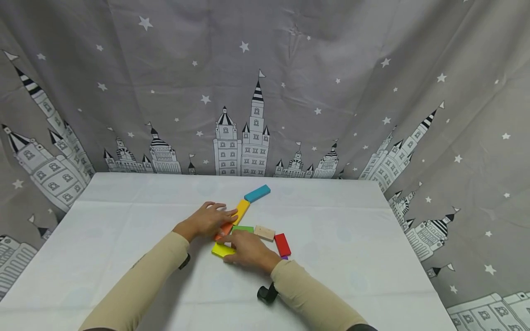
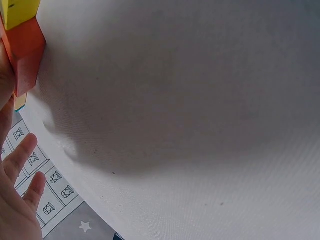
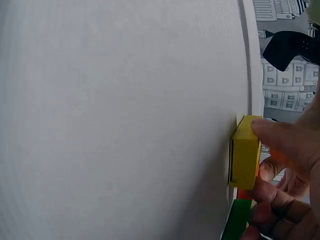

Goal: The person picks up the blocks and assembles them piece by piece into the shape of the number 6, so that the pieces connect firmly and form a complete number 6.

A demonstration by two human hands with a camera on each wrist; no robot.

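Head view: the left hand (image 1: 208, 219) is touching the orange block (image 1: 226, 227) (gripping or not, I cannot tell); the right hand (image 1: 250, 248) is pinching the yellow block (image 1: 221, 250) by orange's near end, on the counter (image 1: 352, 239).

Left wrist view: two fingers (image 2: 22, 155) are pointing free.

Right wrist view: the thumb (image 3: 280, 137) is pressing yellow; aligning seems in hand, probably calling for release next.

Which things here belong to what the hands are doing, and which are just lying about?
Seemingly in the job:
orange block
near yellow block
far yellow block
green block
blue block
plain wooden block
red block
purple piece

Just surroundings:
white cloth
castle-print curtain
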